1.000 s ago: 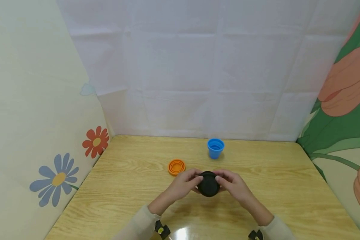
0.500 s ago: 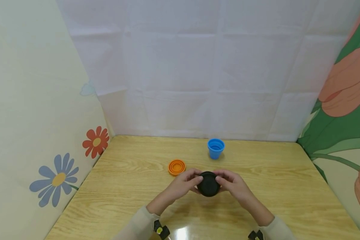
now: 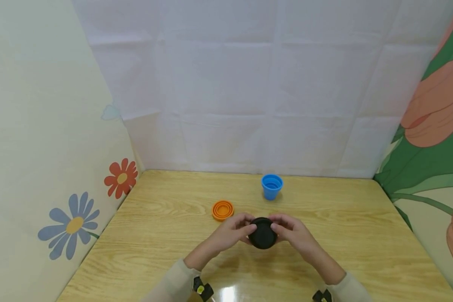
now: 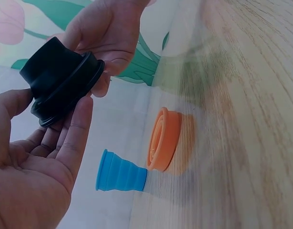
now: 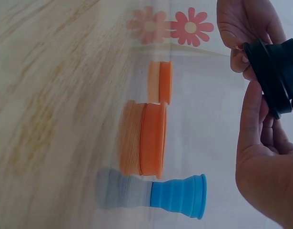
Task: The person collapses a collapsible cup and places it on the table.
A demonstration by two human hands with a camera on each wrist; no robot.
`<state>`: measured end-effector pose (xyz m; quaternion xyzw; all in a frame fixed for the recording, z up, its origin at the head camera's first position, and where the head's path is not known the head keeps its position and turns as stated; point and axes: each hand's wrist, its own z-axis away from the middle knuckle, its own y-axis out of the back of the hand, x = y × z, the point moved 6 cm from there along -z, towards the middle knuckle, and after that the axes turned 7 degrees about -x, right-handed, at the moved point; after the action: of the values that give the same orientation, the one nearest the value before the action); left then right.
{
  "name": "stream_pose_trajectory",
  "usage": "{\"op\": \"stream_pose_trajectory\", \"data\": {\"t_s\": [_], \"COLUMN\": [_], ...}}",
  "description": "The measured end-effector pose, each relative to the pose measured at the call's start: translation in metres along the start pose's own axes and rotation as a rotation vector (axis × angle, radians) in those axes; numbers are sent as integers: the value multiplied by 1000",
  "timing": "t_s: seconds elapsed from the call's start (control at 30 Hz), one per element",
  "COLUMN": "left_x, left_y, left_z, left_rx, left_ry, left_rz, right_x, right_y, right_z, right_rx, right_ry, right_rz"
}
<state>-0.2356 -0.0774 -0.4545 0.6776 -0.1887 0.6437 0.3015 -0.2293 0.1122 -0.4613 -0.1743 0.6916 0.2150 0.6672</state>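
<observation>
Both hands hold a black collapsible cup (image 3: 263, 233) over the middle of the table, its base turned toward the head camera. In the left wrist view the cup (image 4: 55, 78) is partly folded, a narrow section rising from its wide rim. My left hand (image 3: 228, 233) grips one side, thumb on the base side and fingers at the rim. The right hand (image 3: 296, 235) grips the opposite side in the same way. Beyond the left hand lies a flattened orange collapsible cup (image 3: 222, 210). A blue collapsible cup (image 3: 271, 187) stands extended and upright farther back.
The right wrist view shows two flat orange cups, a nearer one (image 5: 153, 139) and a farther one (image 5: 165, 82); the nearer is hidden behind the hands in the head view. A white cloth (image 3: 226, 105) hangs behind the wooden table (image 3: 166, 201), with flower-printed sheets at both sides.
Both hands stay almost in place, with the black cup tilting very slightly between them. The orange and blue cups have not moved.
</observation>
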Motion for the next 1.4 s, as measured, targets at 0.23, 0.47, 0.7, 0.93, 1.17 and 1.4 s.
{"op": "stream_pose_trajectory", "data": {"t_s": [0.23,0.47,0.7,0.93,1.17,1.4], "left_x": [0,0,1,4,11,14], "left_y": [0,-2,-2,-2,-4,-6], "left_z": [0,0,0,0,1,1], "left_rx": [-12,-41,-68,-34,0,18], "left_ry": [12,11,5,-40,-62,-66], "left_rz": [-16,-26,-62,-172,-259,-303], "right_x": [1,0,-2,-3,-6,-8], "right_y": [-2,-3,-4,-5,-7,-10], "right_z": [-1,0,0,1,2,1], "right_rx": [-42,-87,-100,-133,-174,-180], "right_ry": [-16,-35,-38,-3,18,37], "right_rz": [23,19,46,86,139,175]}}
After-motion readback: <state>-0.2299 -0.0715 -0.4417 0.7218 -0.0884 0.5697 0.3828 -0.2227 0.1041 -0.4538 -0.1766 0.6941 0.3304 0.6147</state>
